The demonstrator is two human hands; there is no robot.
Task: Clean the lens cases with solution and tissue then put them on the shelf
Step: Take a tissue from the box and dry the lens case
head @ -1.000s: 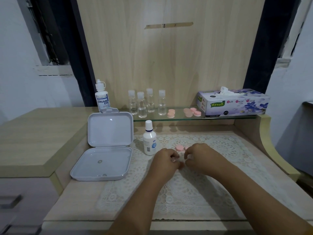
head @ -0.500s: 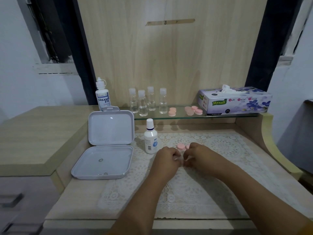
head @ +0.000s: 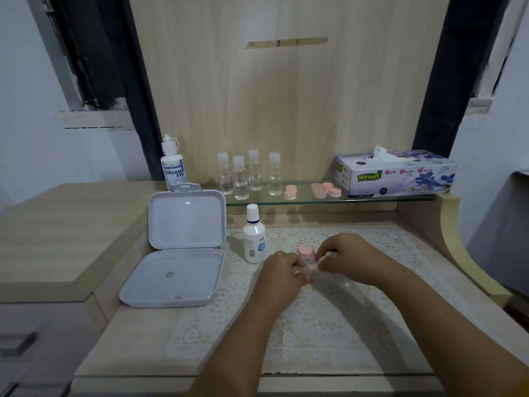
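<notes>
1. The white hinged box (head: 183, 247) lies open at the left of the lace mat (head: 315, 310). It is well apart from both hands and looks unlikely to be disturbed.
2. The small white solution bottle (head: 253, 237) stands upright just left of the left hand (head: 282, 272). That hand's knuckles are close to it, so I judge that a sideways twist or pull could knock the bottle over onto the mat.
3. The left hand has its fingers curled in, pinching a small clear piece at their tips. Blur hides what the piece is; it may be a lens case or a tissue.
4. The pink lens case (head: 305, 250) sits on the mat just beyond the two hands, between them and slightly toward the far side. Whether either hand touches it, I cannot tell. A slip of the fingers could flick it off the mat.
5. The right hand (head: 347, 257) is curled too, its fingertips meeting the left hand's on the same clear piece.
6. On the glass shelf (head: 372, 199) at the far side, more pink cases (head: 326, 189) lie left of the tissue box (head: 396, 173).
</notes>
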